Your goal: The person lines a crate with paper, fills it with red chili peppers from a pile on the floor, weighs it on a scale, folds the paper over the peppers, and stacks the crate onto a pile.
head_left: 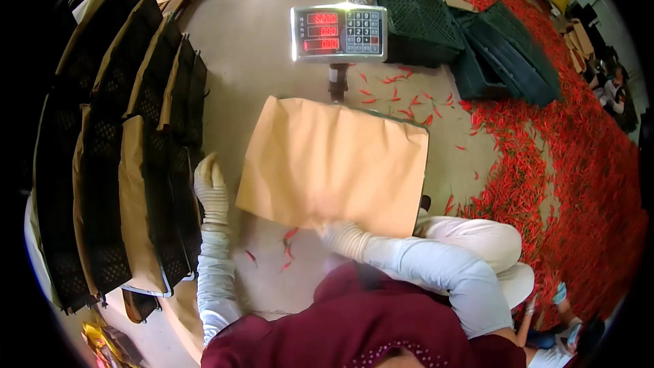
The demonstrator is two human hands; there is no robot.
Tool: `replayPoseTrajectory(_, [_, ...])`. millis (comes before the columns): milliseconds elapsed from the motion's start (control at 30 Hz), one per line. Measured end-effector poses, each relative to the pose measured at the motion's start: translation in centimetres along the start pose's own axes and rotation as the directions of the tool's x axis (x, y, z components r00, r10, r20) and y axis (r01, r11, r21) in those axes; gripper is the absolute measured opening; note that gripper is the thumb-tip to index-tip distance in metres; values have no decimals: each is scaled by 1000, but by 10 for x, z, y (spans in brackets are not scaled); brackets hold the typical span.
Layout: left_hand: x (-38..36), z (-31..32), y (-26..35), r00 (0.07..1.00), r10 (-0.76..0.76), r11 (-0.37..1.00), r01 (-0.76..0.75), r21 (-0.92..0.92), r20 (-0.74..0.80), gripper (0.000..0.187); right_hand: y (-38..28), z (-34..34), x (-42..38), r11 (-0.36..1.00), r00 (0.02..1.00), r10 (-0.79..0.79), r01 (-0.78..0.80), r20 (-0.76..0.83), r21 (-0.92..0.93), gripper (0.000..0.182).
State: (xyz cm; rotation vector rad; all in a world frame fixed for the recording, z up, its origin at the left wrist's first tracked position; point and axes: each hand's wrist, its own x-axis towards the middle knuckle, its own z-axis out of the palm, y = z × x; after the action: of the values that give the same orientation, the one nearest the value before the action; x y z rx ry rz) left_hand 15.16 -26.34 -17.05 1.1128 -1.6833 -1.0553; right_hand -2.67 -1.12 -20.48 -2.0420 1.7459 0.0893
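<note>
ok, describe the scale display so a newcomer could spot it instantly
Start at the big tan paper sheet in the middle of the floor, which the right hand touches. Just beyond its far edge, on a short post, sits the scale display. It is the only lit thing: red digits and a grey keypad, beside dark green crates.

a glossy concrete floor (259,48) strewn with red chillies (579,163), dark crates (415,17) behind.
</note>
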Motion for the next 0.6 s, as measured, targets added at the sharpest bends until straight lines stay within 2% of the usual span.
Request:
replayPoseTrajectory(33, [-1,15,6,1000,1,1000,-1,-3,14,41,1,0,2,1000,999,25,-25,25,-9,54])
replayPoseTrajectory(67, [-1,29,11,989,119,964,-136,228,88,51,3,4,4,1000,1000,22,-22,12,12,54])
replayPoseTrajectory(100, [-2,44,16,957,220,859,-281,428,188,62,3,3,5,999,999,41,-41,9,13,54])
replayPoseTrajectory(133, [-6,63,19,964,59,711,-222,667,258,73,3,1,4,998,999,45,-45,1,45,54])
replayPoseTrajectory(167, [-9,80,17,956,-112,491,-186,851,273,85,4,-3,0,996,999,46,-45,-7,75,54])
replayPoseTrajectory(200, [-13,90,2,948,-211,452,-121,884,238,95,5,-32,-11,989,1000,30,-29,-5,142,53])
replayPoseTrajectory(233, [-15,91,-21,947,-195,463,-139,875,254,95,11,-54,-20,976,993,97,-81,-69,201,51])
replayPoseTrajectory(267, [-17,86,-48,948,-181,678,-73,732,262,95,23,-68,-29,955,977,169,-130,-129,267,49])
replayPoseTrajectory(300, [-15,86,-61,947,-171,843,-3,538,273,95,47,-81,-33,909,924,374,-349,-76,228,51])
replayPoseTrajectory(333, [-13,88,-51,943,-162,847,-18,532,290,95,71,-93,-42,818,829,559,-546,-27,180,54])
replayPoseTrajectory(367, [-15,86,-32,925,-245,831,46,554,292,93,88,-96,-56,682,632,722,-717,-282,141,57])
replayPoseTrajectory(400, [-16,84,-23,903,-323,811,110,575,284,93,105,-97,-71,510,367,770,-846,-522,157,61])
replayPoseTrajectory(433, [-16,84,-28,905,-314,814,102,572,286,93,133,-76,-80,389,210,905,-761,-371,519,65])
replayPoseTrajectory(467, [-15,83,-40,932,-251,817,59,574,262,90,164,-51,-83,183,100,983,-573,-154,799,70])
replayPoseTrajectory(500, [-13,84,-52,954,-185,819,15,574,238,88,178,-41,-90,-78,178,971,-408,163,910,75])
replayPoseTrajectory(533, [-11,83,-62,960,-184,811,26,584,212,80,183,-31,-94,-366,312,845,-256,435,895,81])
replayPoseTrajectory(567, [-9,82,-73,961,-173,815,16,579,217,80,188,-19,-89,-364,308,849,-246,429,898,81])
replayPoseTrajectory(600, [-7,80,-81,948,-208,903,92,420,239,77,193,-8,-82,-239,316,892,-274,322,932,76])
